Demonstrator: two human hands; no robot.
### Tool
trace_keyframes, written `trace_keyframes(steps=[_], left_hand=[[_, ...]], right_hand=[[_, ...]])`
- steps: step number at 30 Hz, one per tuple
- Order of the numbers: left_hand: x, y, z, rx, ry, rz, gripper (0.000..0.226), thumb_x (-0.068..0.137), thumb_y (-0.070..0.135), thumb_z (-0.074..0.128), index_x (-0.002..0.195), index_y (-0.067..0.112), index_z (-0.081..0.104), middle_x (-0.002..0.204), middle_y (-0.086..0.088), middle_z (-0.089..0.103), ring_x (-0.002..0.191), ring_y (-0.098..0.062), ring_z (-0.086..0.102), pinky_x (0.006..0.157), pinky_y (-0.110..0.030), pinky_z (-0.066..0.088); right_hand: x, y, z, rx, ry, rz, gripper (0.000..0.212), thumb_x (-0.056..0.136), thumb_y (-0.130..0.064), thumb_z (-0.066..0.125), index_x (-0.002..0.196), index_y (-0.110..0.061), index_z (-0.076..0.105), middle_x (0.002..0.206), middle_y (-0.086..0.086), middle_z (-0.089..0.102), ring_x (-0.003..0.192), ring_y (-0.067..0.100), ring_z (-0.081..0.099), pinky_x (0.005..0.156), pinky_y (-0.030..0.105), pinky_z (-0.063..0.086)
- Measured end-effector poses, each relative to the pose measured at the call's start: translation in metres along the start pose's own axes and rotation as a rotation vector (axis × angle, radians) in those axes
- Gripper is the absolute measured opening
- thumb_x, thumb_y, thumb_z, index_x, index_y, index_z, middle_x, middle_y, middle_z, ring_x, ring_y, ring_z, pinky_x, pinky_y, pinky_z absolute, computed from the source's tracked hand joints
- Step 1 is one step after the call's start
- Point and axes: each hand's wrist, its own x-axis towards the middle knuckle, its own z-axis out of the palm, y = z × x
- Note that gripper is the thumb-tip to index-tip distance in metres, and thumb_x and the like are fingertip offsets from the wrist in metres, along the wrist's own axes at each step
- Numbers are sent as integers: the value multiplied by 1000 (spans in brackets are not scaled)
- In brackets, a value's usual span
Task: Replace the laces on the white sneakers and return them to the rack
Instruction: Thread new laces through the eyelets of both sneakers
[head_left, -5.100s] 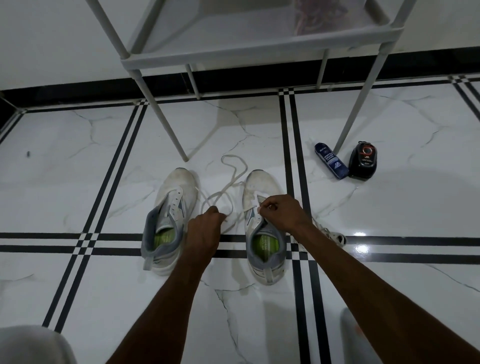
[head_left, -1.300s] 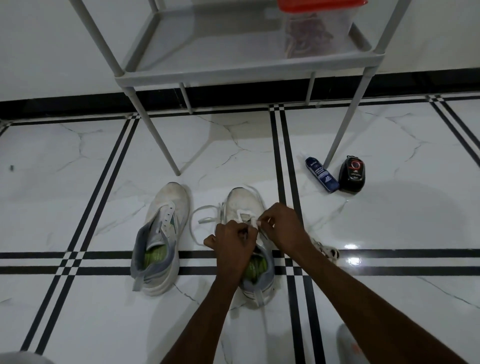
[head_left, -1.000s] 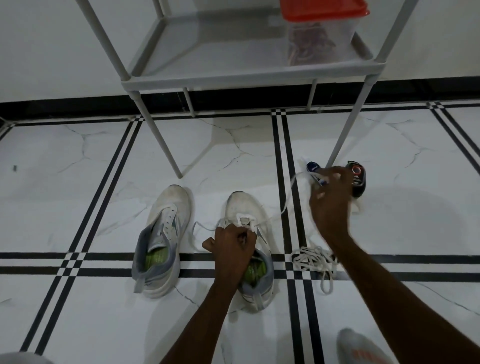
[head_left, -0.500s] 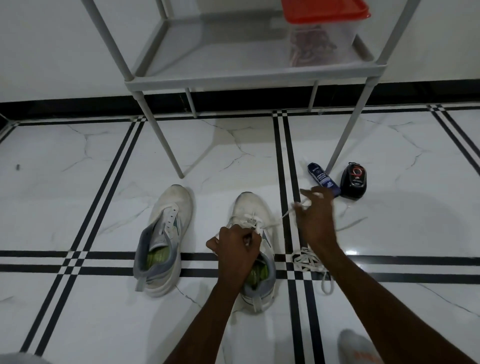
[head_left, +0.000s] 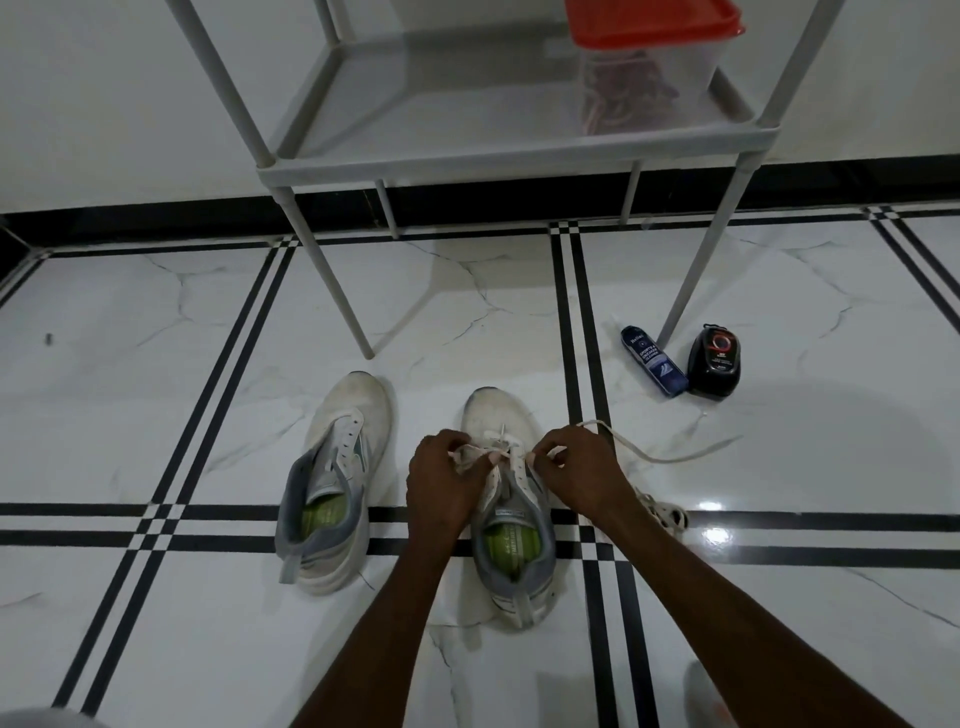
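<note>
White flat lace (head_left: 670, 457) pinched by both hands (head_left: 447, 483) (head_left: 582, 475) over right white sneaker (head_left: 511, 525); we risk skipping eyelets or uneven ends.

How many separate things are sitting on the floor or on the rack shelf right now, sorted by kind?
Sneakers: 2, the unlaced left one and the one being laced
Laces: 2, the lace both hands work and a bundle on the floor
Shoe-care products: 2, blue bottle and black applicator
Red-lidded containers: 1
Total: 7
</note>
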Motion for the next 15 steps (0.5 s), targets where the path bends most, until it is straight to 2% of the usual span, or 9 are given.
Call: trace_keyframes(steps=[2, 4, 7, 8, 10, 12, 15], left_hand=[[-1, -2, -3, -16, 24, -43, 24, 78, 46, 83, 81, 26, 69, 81, 9, 69, 74, -11, 66, 70, -44, 59], [-3, -2, -8, -23, 80, -52, 23, 81, 46, 80, 72, 28, 69, 70, 10, 68, 64, -9, 66, 62, -44, 59], [2, -3, -20, -37, 248, -40, 22, 90, 38, 73, 76, 20, 71, 73, 7, 71, 67, -11, 67, 67, -34, 55], [6, -3, -25, -70, 336, -81, 24, 93, 35, 70, 79, 15, 70, 75, 2, 71, 69, -15, 68, 67, -33, 55], [11, 2, -34, -300, 475, -231, 26, 100, 30, 59, 92, 5, 63, 81, -9, 71, 67, -21, 71, 59, -38, 60], [14, 5, -40, -475, 546, -369, 27, 105, 28, 49, 102, 3, 57, 85, -13, 71, 61, -21, 72, 52, -35, 60], [18, -4, -44, -423, 518, -423, 30, 106, 29, 49, 110, 1, 56, 85, -13, 70, 62, -22, 72, 48, -30, 57]], right_hand=[[0, -2, 0, -24, 5, 13, 10, 83, -17, 70, 76, -17, 75, 81, -4, 72, 69, 1, 59, 70, 4, 44], [-1, -4, 0, -33, 12, 35, 10, 84, -15, 69, 77, -14, 75, 80, -4, 72, 66, -1, 55, 64, -3, 36], [-1, -9, 0, -4, 19, 74, 8, 83, -14, 71, 77, -11, 75, 81, 0, 72, 67, 4, 57, 59, 3, 38], [-2, -11, 1, -6, 16, 91, 9, 83, -15, 70, 76, -11, 74, 82, 1, 72, 69, 6, 58, 61, 7, 39], [-2, -12, 1, -13, 18, 119, 10, 83, -16, 70, 76, -10, 74, 80, 2, 72, 70, 7, 59, 61, 15, 42], [-2, -13, 2, 2, 20, 139, 10, 82, -15, 70, 77, -7, 74, 78, 4, 72, 69, 9, 60, 55, 11, 41], [-3, -14, 2, 9, 23, 140, 8, 81, -14, 69, 76, -10, 74, 77, 1, 72, 67, 6, 59, 53, 4, 36]])
